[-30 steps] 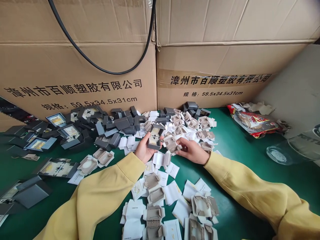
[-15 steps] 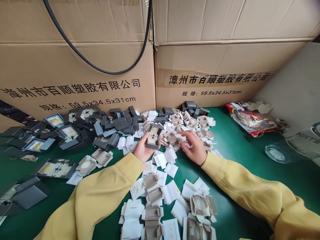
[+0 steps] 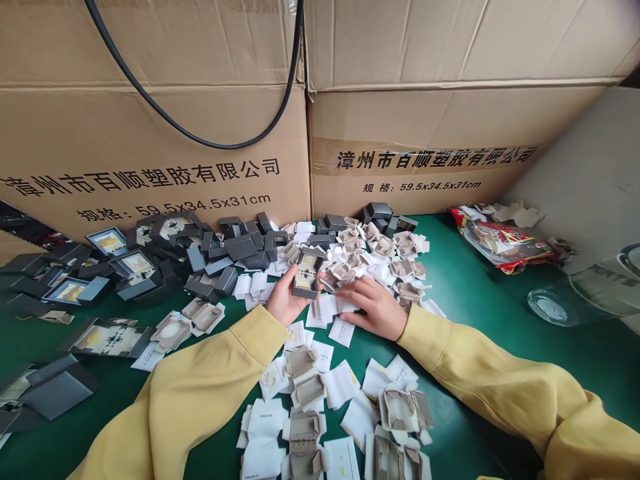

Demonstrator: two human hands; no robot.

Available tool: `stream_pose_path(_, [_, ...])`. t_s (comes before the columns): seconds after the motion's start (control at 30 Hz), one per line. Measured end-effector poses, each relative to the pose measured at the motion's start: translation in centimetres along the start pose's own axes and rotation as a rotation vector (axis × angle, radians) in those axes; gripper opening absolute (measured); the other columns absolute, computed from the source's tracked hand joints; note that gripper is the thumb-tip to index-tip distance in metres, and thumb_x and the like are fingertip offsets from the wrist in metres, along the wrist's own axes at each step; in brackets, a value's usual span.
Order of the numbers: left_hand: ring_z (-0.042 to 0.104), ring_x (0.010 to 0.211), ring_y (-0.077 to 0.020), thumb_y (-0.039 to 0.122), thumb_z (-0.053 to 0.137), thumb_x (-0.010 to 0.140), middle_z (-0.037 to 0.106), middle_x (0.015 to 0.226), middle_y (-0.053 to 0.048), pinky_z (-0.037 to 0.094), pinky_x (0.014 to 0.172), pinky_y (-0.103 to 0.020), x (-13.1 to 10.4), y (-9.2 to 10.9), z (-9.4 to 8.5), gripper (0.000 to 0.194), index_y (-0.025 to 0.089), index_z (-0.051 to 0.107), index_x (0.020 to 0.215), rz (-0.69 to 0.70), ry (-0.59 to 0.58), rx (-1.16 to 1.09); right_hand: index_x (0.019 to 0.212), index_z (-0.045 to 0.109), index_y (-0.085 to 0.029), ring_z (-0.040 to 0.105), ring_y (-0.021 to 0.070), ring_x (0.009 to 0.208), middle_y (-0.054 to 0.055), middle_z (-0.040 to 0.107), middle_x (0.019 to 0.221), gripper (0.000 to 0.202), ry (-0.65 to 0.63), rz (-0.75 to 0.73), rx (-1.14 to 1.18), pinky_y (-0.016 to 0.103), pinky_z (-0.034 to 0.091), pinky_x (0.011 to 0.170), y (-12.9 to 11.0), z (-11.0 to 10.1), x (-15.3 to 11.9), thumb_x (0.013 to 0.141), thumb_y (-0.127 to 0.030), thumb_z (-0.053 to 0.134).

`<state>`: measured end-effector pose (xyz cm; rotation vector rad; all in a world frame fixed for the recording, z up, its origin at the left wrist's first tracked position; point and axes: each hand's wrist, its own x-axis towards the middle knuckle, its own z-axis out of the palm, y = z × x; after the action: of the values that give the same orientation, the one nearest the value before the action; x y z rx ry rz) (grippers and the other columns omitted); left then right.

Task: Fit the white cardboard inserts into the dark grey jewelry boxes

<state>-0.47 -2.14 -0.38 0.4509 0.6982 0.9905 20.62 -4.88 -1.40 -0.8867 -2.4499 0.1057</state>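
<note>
My left hand [image 3: 285,297] grips a small dark grey box [image 3: 307,272] near the middle of the table, with its pale, patterned inside facing up. To its right, my right hand [image 3: 371,308] reaches over folded white card inserts [image 3: 323,310]. Its fingers are stretched out and apart from the thumb, with the tips at the inserts; contact is partly hidden. Beyond my hands lie many more grey-backed card inserts [image 3: 345,270]. A printed white card [image 3: 341,331] lies just below my right fingers.
Dark boxes [image 3: 240,247] are heaped at the back and left. More inserts [image 3: 306,387] lie between my forearms. A red-edged plastic bag [image 3: 505,243] and a clear cup [image 3: 575,297] stand right. Large cartons [image 3: 210,127] wall off the back; a black cable [image 3: 215,143] hangs before them.
My right hand has moved left and slightly towards me, from the grey-backed inserts to the white ones beside the box. My left hand still holds the box in the same place.
</note>
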Motion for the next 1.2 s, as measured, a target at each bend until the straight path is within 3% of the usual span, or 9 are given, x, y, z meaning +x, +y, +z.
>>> stream_pose_path(0.17, [0.063,0.068,-0.0175,0.034,0.037,0.089,0.067,0.089,-0.014,0.051,0.061,-0.030,0.0,0.1,0.0,0.036,0.010,0.056,0.109,-0.002,0.017,-0.013,0.104,0.059,-0.021,0.046,0.0227,0.098,0.012,0.051,0.122,0.021,0.157,0.072,-0.143,0.038,0.043,0.081,-0.3,-0.5,-0.3,0.088,-0.021,0.045])
stream_pose_path(0.37, [0.063,0.067,-0.0180,0.032,0.038,0.088,0.067,0.086,-0.014,0.052,0.060,-0.030,-0.2,0.1,0.2,0.037,0.009,0.055,0.111,0.024,-0.001,-0.014,0.104,0.058,-0.019,0.052,0.0151,0.082,0.007,0.059,0.089,0.030,-0.190,-0.288,0.002,0.028,0.043,0.071,-0.7,0.3,-0.4,0.089,-0.040,0.043])
stream_pose_path(0.47, [0.064,0.067,-0.0182,0.031,0.037,0.088,0.067,0.084,-0.013,0.052,0.060,-0.030,-0.2,0.1,0.3,0.037,0.008,0.055,0.111,0.029,0.007,-0.007,0.102,0.058,-0.018,0.052,0.0163,0.086,0.008,0.058,0.095,0.032,-0.216,-0.249,-0.022,0.029,0.043,0.072,-1.0,0.4,-0.3,0.088,-0.043,0.042])
stream_pose_path(0.67, [0.064,0.068,-0.0184,0.032,0.037,0.088,0.067,0.087,-0.014,0.052,0.063,-0.031,-0.2,0.2,0.3,0.038,0.007,0.054,0.112,0.035,0.004,-0.012,0.090,0.059,-0.017,0.053,0.0140,0.075,0.007,0.060,0.093,0.026,-0.077,-0.281,-0.159,0.026,0.039,0.058,-2.5,0.5,0.0,0.091,-0.035,0.040])
stream_pose_path(0.77, [0.063,0.067,-0.0179,0.031,0.035,0.089,0.067,0.087,-0.015,0.051,0.063,-0.031,-0.2,0.2,0.5,0.038,0.007,0.055,0.110,0.025,0.033,-0.029,0.096,0.058,-0.017,0.052,0.0154,0.078,0.008,0.061,0.093,0.028,-0.133,-0.197,-0.176,0.025,0.039,0.056,-3.4,1.3,0.8,0.091,-0.038,0.040])
stream_pose_path(0.9, [0.062,0.066,-0.0173,0.032,0.035,0.089,0.066,0.085,-0.013,0.051,0.061,-0.030,-0.2,0.1,0.4,0.036,0.007,0.057,0.104,0.032,0.048,-0.057,0.084,0.059,-0.018,0.052,0.0147,0.074,0.006,0.061,0.082,0.021,-0.188,-0.099,-0.185,0.023,0.037,0.052,-4.1,2.3,2.0,0.090,-0.023,0.040])
stream_pose_path(1.0, [0.062,0.066,-0.0167,0.033,0.037,0.088,0.066,0.083,-0.012,0.050,0.061,-0.029,-0.1,0.0,0.1,0.035,0.008,0.058,0.099,0.040,0.052,-0.072,0.081,0.059,-0.018,0.054,0.0138,0.071,0.006,0.062,0.078,0.020,-0.074,-0.075,-0.041,0.023,0.041,0.053,-4.6,2.1,2.3,0.088,-0.021,0.041])
stream_pose_path(1.1, [0.062,0.066,-0.0160,0.036,0.039,0.088,0.066,0.085,-0.012,0.050,0.062,-0.029,-0.1,-0.1,0.0,0.036,0.009,0.059,0.099,0.053,0.080,-0.052,0.086,0.059,-0.018,0.059,0.0130,0.074,0.006,0.063,0.084,0.015,0.237,0.024,0.259,0.024,0.049,0.062,-4.8,0.9,2.6,0.087,-0.019,0.044])
stream_pose_path(1.2, [0.061,0.066,-0.0147,0.042,0.038,0.088,0.066,0.086,-0.010,0.050,0.061,-0.027,-0.1,-0.3,-0.1,0.037,0.012,0.059,0.096,0.088,0.086,-0.029,0.086,0.060,-0.021,0.061,0.0160,0.076,0.006,0.064,0.085,0.009,0.558,0.127,0.301,0.028,0.050,0.063,-4.1,-0.5,3.2,0.083,-0.017,0.052])
